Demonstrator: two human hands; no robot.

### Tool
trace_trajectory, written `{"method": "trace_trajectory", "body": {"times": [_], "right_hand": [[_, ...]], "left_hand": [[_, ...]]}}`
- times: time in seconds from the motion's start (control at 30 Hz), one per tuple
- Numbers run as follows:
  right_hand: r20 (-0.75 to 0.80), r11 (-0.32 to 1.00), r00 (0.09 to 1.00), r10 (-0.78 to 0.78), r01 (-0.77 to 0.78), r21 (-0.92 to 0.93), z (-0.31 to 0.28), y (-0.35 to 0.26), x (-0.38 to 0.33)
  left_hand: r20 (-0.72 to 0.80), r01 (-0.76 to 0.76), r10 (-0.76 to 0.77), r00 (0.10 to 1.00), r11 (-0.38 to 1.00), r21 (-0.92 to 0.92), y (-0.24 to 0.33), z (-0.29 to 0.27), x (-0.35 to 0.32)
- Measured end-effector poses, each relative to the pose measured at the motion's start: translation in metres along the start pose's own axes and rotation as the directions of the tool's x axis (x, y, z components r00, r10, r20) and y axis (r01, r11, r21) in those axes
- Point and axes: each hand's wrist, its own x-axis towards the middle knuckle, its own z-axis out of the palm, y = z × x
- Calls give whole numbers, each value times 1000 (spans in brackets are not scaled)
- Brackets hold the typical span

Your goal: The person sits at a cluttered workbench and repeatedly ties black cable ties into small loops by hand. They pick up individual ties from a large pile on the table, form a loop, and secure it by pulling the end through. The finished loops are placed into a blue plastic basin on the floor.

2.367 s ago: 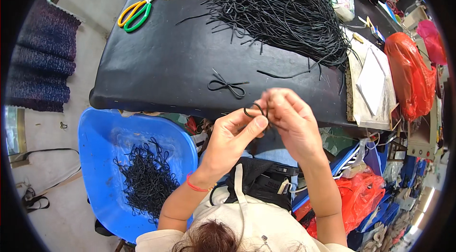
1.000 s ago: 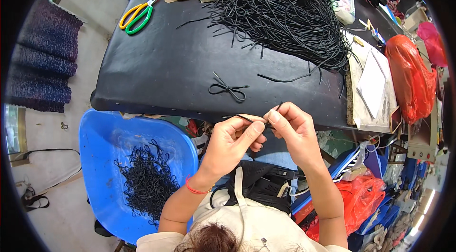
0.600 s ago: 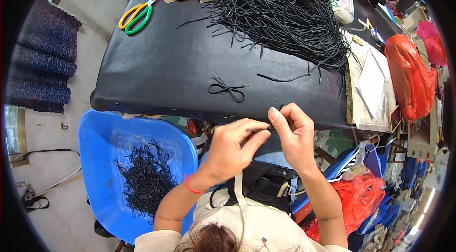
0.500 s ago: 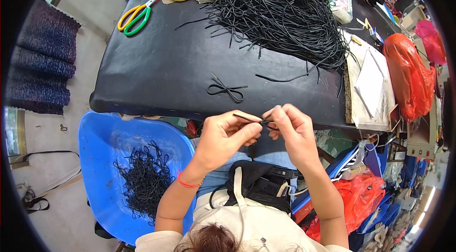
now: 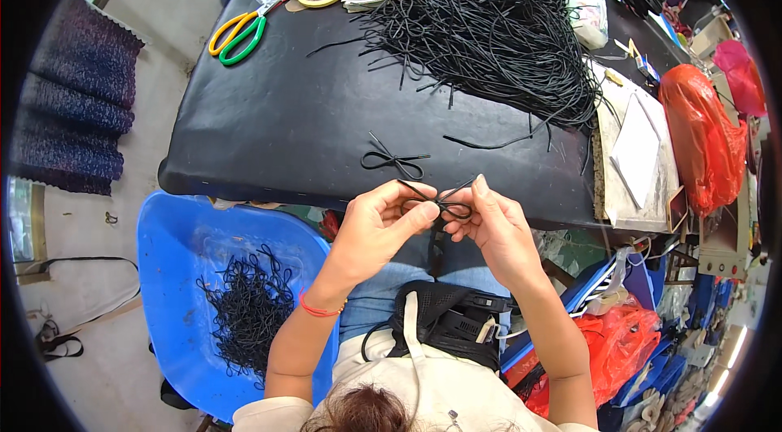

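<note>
Between my hands, in front of the table's near edge, is a thin black cord bow (image 5: 442,203) with loops and loose ends showing. My left hand (image 5: 384,218) pinches its left side between thumb and fingers. My right hand (image 5: 498,222) holds the loop on the right, thumb and fingertips closed on it. Another black cord bow (image 5: 394,160) lies on the black tabletop (image 5: 277,122) just beyond my left hand. Farther back spreads a big heap of loose black cords (image 5: 497,41).
At lower left a blue tub (image 5: 163,285) holds a pile of tied black cords (image 5: 248,310). Scissors (image 5: 238,37) with yellow and green handles and a tape roll (image 5: 322,2) lie at the back left. A stained board (image 5: 631,179) and a red plastic bag (image 5: 700,138) stand right.
The cord between my hands now shows an opened bow with a loop at my right fingers; before, it was bunched at a tight crossing. My hands shifted only slightly.
</note>
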Motion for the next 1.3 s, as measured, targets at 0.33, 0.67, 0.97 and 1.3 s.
{"method": "trace_trajectory", "body": {"times": [0.33,0.67,0.97,1.3], "right_hand": [[279,-93,569,-774,333,-938,-54,-13,50],[548,-245,539,-640,534,-810,-23,-5,34],[277,57,551,-787,512,-857,-17,-30,13],[239,363,668,-705,629,-688,26,-10,9]], "left_hand": [[-169,-94,676,717,334,938,9,-47,54],[168,-400,666,727,212,892,5,0,14],[-41,-145,169,985,927,346,1,-7,-14],[-167,-41,-23,986,927,-373,-12,9,-3]]}}
